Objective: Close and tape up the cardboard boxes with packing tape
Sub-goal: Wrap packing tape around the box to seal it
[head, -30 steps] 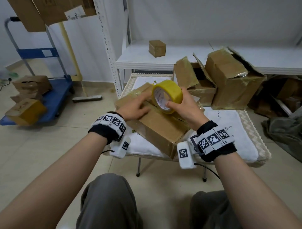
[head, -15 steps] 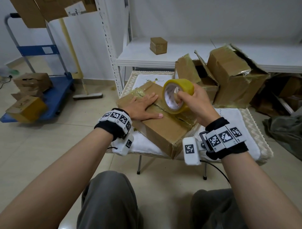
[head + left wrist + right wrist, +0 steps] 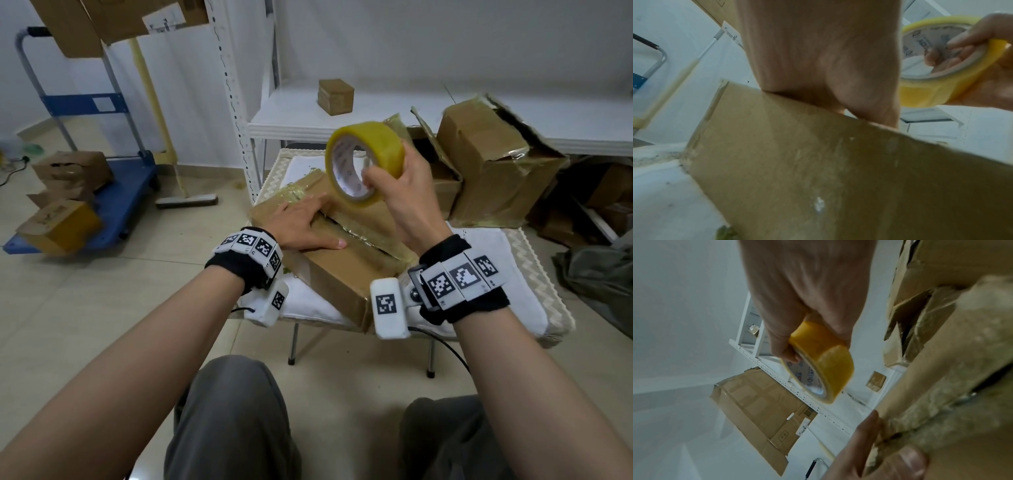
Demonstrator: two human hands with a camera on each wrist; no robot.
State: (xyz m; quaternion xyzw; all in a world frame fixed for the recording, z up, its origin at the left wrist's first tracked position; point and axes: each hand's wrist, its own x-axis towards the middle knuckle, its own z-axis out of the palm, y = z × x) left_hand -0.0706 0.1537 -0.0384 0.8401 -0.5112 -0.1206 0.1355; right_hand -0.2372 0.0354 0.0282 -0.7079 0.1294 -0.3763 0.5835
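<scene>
A closed cardboard box (image 3: 342, 270) lies on the small white-padded table (image 3: 513, 274), old tape glinting along its top seam. My left hand (image 3: 301, 222) lies flat on the box top with straight fingers, pressing the flaps down; the left wrist view shows the palm (image 3: 818, 65) over the box side (image 3: 838, 178). My right hand (image 3: 400, 192) grips a yellow roll of packing tape (image 3: 366, 161), fingers through its core, raised above the far end of the box. The roll (image 3: 824, 366) also shows in the right wrist view, and the roll (image 3: 941, 65) in the left wrist view.
Two opened, crumpled boxes (image 3: 493, 164) stand at the table's back right. A small box (image 3: 335, 96) sits on the white shelf (image 3: 376, 116) behind. At the left a blue cart (image 3: 113, 202) carries several boxes; a broom (image 3: 185, 200) leans beside it. My knees are below the table's near edge.
My right hand lifted the tape roll up off the box top and a little to the right. My left hand flattened onto the box lid and stays there.
</scene>
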